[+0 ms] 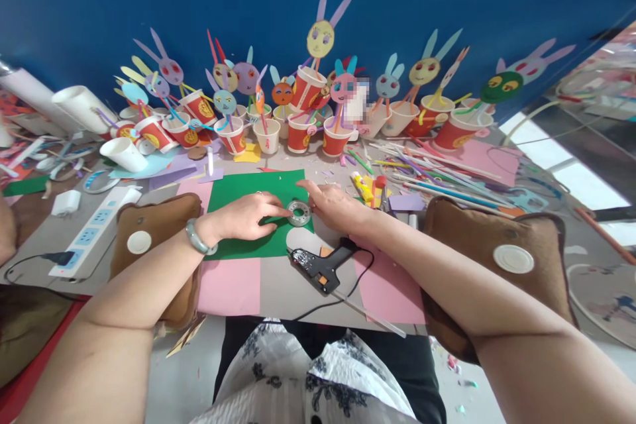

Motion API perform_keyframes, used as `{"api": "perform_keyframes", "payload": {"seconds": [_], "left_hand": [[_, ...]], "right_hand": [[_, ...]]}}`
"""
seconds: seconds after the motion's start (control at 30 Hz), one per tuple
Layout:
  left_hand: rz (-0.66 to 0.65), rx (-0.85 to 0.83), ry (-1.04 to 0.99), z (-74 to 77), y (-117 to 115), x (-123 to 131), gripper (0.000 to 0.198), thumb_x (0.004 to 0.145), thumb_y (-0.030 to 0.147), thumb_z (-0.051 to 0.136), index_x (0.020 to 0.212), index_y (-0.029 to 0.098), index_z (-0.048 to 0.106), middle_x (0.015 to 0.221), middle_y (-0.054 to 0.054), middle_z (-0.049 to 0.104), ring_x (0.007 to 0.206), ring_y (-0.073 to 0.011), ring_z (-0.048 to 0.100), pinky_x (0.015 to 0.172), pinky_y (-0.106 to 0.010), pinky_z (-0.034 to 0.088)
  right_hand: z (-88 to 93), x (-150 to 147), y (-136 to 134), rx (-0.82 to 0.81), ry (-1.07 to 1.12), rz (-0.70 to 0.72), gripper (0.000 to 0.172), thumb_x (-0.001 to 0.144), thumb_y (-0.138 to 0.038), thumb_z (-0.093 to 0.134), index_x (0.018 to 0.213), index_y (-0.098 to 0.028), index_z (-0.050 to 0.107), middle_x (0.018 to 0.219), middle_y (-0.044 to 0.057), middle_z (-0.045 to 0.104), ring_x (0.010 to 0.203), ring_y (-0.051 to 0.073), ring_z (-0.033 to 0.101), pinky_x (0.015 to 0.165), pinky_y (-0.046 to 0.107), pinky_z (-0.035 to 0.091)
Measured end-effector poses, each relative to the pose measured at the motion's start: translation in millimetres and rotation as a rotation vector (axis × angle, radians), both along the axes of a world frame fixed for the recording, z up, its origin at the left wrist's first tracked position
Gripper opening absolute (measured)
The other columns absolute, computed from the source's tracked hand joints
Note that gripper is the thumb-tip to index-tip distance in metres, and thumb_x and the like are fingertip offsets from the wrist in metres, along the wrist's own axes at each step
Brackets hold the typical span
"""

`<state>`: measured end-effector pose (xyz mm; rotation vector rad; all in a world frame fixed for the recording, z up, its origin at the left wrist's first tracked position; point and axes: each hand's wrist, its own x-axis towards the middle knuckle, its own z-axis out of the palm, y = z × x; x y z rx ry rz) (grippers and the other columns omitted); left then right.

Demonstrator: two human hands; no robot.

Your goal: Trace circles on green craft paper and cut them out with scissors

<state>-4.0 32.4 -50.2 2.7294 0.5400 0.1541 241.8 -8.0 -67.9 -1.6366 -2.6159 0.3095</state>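
A small whitish ring (pixel 299 213) with marks around its band and green showing through its middle lies on a sheet of green paper (pixel 228 189). My left hand (pixel 251 215) rests on that paper, fingers stretched, its index fingertip on the ring's left side. At the ring's right edge is my right hand (pixel 334 204), fingers curled; what they hold, if anything, is hidden. A round gap at the paper's lower right edge shows grey. Just below, a black glue gun (pixel 318 268) lies with a clear glue stick (pixel 370 315) out of its back.
Red and white paper cups (pixel 301 132) with paper rabbit heads line the blue wall. Brown cushions (pixel 497 271) sit under both forearms. A power strip (pixel 94 232) lies left; coloured straws (pixel 462 185) and a yellow tube (pixel 362 187) lie right. Pink paper (pixel 231 285) lies in front.
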Motion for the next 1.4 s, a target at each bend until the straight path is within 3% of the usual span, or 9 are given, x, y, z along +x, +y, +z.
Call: {"api": "perform_keyframes", "payload": {"seconds": [0.23, 0.4, 0.5, 0.67, 0.8, 0.93, 1.1, 1.23, 1.4], "left_hand": [[-0.002, -0.006, 0.027, 2.0, 0, -1, 0.041, 0.089, 0.017, 0.060, 0.129, 0.021, 0.067, 0.122, -0.009, 0.069, 0.115, -0.0244, 0.064, 0.101, -0.039, 0.050], [-0.003, -0.001, 0.023, 1.3, 1, -1, 0.040, 0.089, 0.018, 0.059, 0.128, 0.022, 0.067, 0.124, -0.008, 0.069, 0.114, -0.0242, 0.064, 0.101, -0.040, 0.049], [-0.010, 0.004, 0.009, 0.1, 1, -1, 0.039, 0.089, 0.017, 0.060, 0.127, 0.022, 0.067, 0.122, -0.008, 0.069, 0.114, -0.0239, 0.064, 0.100, -0.039, 0.050], [-0.022, 0.021, 0.004, -1.4, 2, -1, 0.038, 0.089, 0.018, 0.060, 0.126, 0.023, 0.067, 0.120, -0.008, 0.069, 0.113, -0.0237, 0.064, 0.099, -0.038, 0.051], [-0.023, 0.015, -0.002, -1.2, 2, -2, 0.039, 0.089, 0.018, 0.060, 0.126, 0.024, 0.067, 0.120, -0.008, 0.069, 0.113, -0.0234, 0.064, 0.099, -0.038, 0.050], [-0.016, 0.009, 0.007, -1.2, 1, -2, 0.040, 0.090, 0.018, 0.059, 0.129, 0.023, 0.066, 0.123, -0.008, 0.068, 0.114, -0.0239, 0.063, 0.102, -0.040, 0.049], [-0.013, 0.020, -0.009, -2.3, 0, 1, 0.038, 0.090, 0.015, 0.058, 0.126, 0.023, 0.067, 0.117, -0.008, 0.070, 0.110, -0.0226, 0.065, 0.097, -0.037, 0.051], [0.000, 0.035, -0.015, -2.6, -1, 2, 0.038, 0.089, 0.014, 0.057, 0.125, 0.022, 0.068, 0.115, -0.009, 0.071, 0.108, -0.0229, 0.066, 0.094, -0.037, 0.052], [0.004, 0.035, -0.019, -3.4, -1, 1, 0.039, 0.089, 0.014, 0.058, 0.125, 0.023, 0.069, 0.116, -0.010, 0.070, 0.107, -0.0233, 0.066, 0.095, -0.037, 0.052]], "right_hand": [[8.2, 16, 4, -0.001, 0.085, 0.057, 0.059, 0.089, -0.006, 0.046, 0.146, -0.016, 0.037, 0.093, 0.009, 0.070, 0.089, 0.023, 0.065, 0.075, 0.030, 0.044], [27.2, 19, 8, 0.003, 0.087, 0.024, 0.032, 0.084, -0.007, 0.052, 0.110, -0.017, 0.067, 0.088, 0.006, 0.073, 0.084, 0.021, 0.065, 0.072, 0.029, 0.039], [36.6, 15, 3, -0.049, -0.012, -0.003, 0.019, 0.088, -0.014, 0.052, 0.091, -0.019, 0.070, 0.089, 0.007, 0.073, 0.083, 0.020, 0.065, 0.067, 0.028, 0.034], [44.2, 10, -3, -0.057, -0.105, -0.028, 0.025, 0.097, -0.024, 0.044, 0.101, -0.019, 0.068, 0.088, 0.008, 0.073, 0.077, 0.021, 0.064, 0.061, 0.030, 0.028], [45.8, 10, -2, -0.052, -0.107, -0.058, 0.029, 0.099, -0.032, 0.044, 0.095, -0.018, 0.069, 0.088, 0.009, 0.073, 0.079, 0.022, 0.065, 0.061, 0.029, 0.029], [42.6, 13, 1, -0.070, -0.016, -0.069, 0.016, 0.088, -0.016, 0.055, 0.093, -0.019, 0.070, 0.093, 0.006, 0.074, 0.083, 0.019, 0.065, 0.065, 0.027, 0.034], [27.6, 11, 3, -0.082, 0.151, -0.042, 0.029, 0.082, -0.004, 0.053, 0.104, -0.018, 0.067, 0.092, 0.004, 0.075, 0.080, 0.017, 0.065, 0.068, 0.025, 0.038], [12.6, 8, 4, -0.065, 0.237, -0.032, 0.040, 0.082, -0.005, 0.055, 0.120, -0.017, 0.058, 0.092, 0.002, 0.077, 0.079, 0.017, 0.066, 0.069, 0.025, 0.039], [1.8, 6, 7, -0.058, 0.291, -0.040, 0.043, 0.082, -0.005, 0.057, 0.123, -0.018, 0.054, 0.087, 0.000, 0.077, 0.074, 0.017, 0.066, 0.069, 0.025, 0.041]]}}
